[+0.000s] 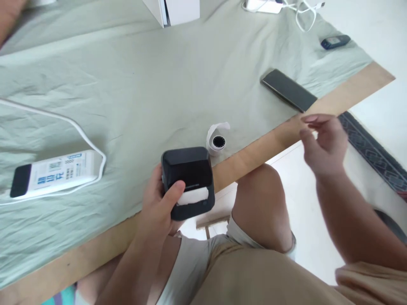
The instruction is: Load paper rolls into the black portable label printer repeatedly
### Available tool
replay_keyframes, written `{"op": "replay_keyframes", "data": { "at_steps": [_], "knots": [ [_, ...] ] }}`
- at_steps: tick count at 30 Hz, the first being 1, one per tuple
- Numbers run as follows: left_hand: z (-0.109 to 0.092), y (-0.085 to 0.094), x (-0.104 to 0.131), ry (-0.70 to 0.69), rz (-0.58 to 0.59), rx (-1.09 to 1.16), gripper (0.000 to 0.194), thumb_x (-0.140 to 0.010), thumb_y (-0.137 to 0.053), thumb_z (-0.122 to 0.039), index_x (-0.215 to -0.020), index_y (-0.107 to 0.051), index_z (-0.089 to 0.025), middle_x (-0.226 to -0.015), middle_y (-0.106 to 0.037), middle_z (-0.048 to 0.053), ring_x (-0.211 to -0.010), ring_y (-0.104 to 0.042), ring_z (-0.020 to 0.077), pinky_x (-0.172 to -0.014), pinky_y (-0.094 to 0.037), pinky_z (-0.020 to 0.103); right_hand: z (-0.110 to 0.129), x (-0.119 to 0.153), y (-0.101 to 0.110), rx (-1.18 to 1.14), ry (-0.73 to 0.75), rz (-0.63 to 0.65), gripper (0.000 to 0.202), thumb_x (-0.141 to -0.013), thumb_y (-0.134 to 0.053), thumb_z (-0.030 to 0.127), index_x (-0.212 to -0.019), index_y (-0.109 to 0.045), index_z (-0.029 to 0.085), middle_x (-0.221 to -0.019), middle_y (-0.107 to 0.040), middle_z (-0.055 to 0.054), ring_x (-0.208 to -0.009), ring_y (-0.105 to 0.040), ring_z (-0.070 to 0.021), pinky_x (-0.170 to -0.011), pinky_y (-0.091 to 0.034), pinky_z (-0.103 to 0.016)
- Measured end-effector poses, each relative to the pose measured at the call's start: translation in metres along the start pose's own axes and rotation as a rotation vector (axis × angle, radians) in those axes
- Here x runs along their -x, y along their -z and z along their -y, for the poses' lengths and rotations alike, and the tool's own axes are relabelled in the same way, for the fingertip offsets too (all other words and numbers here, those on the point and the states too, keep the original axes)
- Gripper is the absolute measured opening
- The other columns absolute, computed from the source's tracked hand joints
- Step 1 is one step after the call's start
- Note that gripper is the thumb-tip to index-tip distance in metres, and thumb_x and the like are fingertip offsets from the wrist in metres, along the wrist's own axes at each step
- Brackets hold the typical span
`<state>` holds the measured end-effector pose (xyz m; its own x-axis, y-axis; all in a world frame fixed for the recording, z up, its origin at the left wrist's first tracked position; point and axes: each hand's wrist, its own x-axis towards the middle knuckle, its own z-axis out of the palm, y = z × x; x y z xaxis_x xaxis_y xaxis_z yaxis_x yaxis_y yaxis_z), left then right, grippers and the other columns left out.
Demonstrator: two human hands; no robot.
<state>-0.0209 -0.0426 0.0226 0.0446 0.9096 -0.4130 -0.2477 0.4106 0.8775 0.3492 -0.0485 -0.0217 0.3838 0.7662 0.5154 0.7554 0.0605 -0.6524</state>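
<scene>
My left hand (160, 201) grips a small black label printer (188, 169) at the table's front edge, its thumb on the front beside a white paper strip (192, 196) in the slot. Just past the printer stands a small paper roll (216, 142) with a dark core and a loose curling end. Off to the right, my right hand (326, 142) hovers over the table edge with thumb and fingers pinched together. Whatever it may hold is too small to make out. Nearest to that hand lies a dark flat phone-like slab (289, 90).
A white power bank (57, 173) with a white cable lies at left. White box (181, 12), white charger with cables (263, 5) and dark small device (335, 41) sit farther back. Part of another person's blurred arm (9, 17) shows top left. The wooden table edge (248, 163) runs diagonally.
</scene>
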Motion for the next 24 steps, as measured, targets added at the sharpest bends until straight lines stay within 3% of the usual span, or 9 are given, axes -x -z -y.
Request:
{"op": "replay_keyframes", "data": {
  "at_steps": [5,9,12,15,19,24],
  "knots": [
    [0.003,-0.001,-0.002,-0.025,0.057,0.002,0.045,-0.074,-0.086,-0.037,-0.112,-0.066,-0.022,-0.087,-0.072,0.001,-0.066,-0.07,0.0163,-0.053,-0.059,0.024,0.024,0.043,-0.003,-0.07,-0.006,0.041,0.021,-0.087,-0.064,0.033,-0.107,-0.065,0.024,-0.102,-0.069,-0.006,-0.099,-0.068,-0.0224,-0.096,-0.057,-0.047],
    [0.007,0.0,-0.003,-0.073,0.058,0.031,0.048,-0.075,-0.085,-0.036,-0.115,-0.065,-0.022,-0.088,-0.072,0.0,-0.069,-0.071,0.0161,-0.056,-0.06,0.024,0.04,0.051,0.02,-0.128,0.024,0.05,0.019,-0.087,-0.068,0.03,-0.106,-0.067,0.029,-0.102,-0.07,-0.005,-0.1,-0.067,-0.0231,-0.098,-0.054,-0.049],
    [0.011,0.002,-0.004,-0.119,0.138,0.054,0.048,-0.075,-0.085,-0.037,-0.115,-0.063,-0.021,-0.091,-0.073,0.001,-0.075,-0.074,0.0185,-0.06,-0.062,0.026,0.055,0.054,0.037,-0.176,0.069,0.02,0.015,-0.088,-0.068,0.028,-0.104,-0.068,0.03,-0.096,-0.068,-0.003,-0.096,-0.068,-0.0219,-0.093,-0.054,-0.046],
    [0.013,0.004,-0.004,-0.146,0.181,0.068,0.049,-0.076,-0.084,-0.037,-0.117,-0.062,-0.02,-0.096,-0.075,0.003,-0.078,-0.075,0.0198,-0.064,-0.063,0.028,0.072,0.055,0.041,-0.204,0.125,0.043,0.01,-0.089,-0.068,0.03,-0.099,-0.068,0.029,-0.091,-0.068,-0.002,-0.088,-0.067,-0.0208,-0.085,-0.055,-0.042],
    [0.012,0.004,-0.001,-0.131,0.178,0.094,0.05,-0.075,-0.085,-0.035,-0.117,-0.063,-0.02,-0.098,-0.075,0.003,-0.079,-0.074,0.0185,-0.064,-0.062,0.027,0.094,0.041,0.018,-0.241,0.19,0.174,0.01,-0.091,-0.067,0.03,-0.101,-0.067,0.028,-0.093,-0.07,-0.002,-0.088,-0.069,-0.0217,-0.085,-0.057,-0.044],
    [0.006,-0.001,-0.003,-0.088,0.134,0.077,0.046,-0.074,-0.086,-0.034,-0.113,-0.066,-0.018,-0.085,-0.072,0.0,-0.066,-0.068,0.0133,-0.056,-0.058,0.022,0.116,0.006,-0.034,-0.24,0.398,0.257,0.014,-0.092,-0.058,0.024,-0.105,-0.062,0.029,-0.1,-0.069,-0.003,-0.097,-0.068,-0.0234,-0.091,-0.058,-0.047]
  ]
}}
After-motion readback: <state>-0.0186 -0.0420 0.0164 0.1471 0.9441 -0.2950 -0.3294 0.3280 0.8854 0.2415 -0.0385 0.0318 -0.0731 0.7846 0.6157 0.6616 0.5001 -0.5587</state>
